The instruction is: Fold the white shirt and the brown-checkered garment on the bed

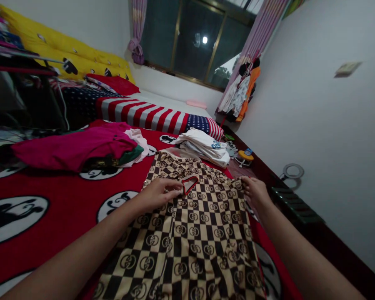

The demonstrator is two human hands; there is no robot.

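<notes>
A black-and-tan checked garment (203,225) with a repeated round emblem lies spread out in front of me, its small neck opening trimmed in red. At the left side of that opening, my left hand (162,192) is closed, with thumb and fingers pinching the fabric. My right hand (255,191) grips the garment's upper right corner between fingers and thumb. The cloth between both hands lies fairly flat, with soft wrinkles lower down. The garment's bottom edge runs out of view.
Under everything is a red blanket (65,200) with white ovals. A magenta clothing heap (78,148) lies left, a folded white pile (204,146) beyond the garment. Behind stands a bed with a striped cover (150,118). A white wall (331,125) rises on the right.
</notes>
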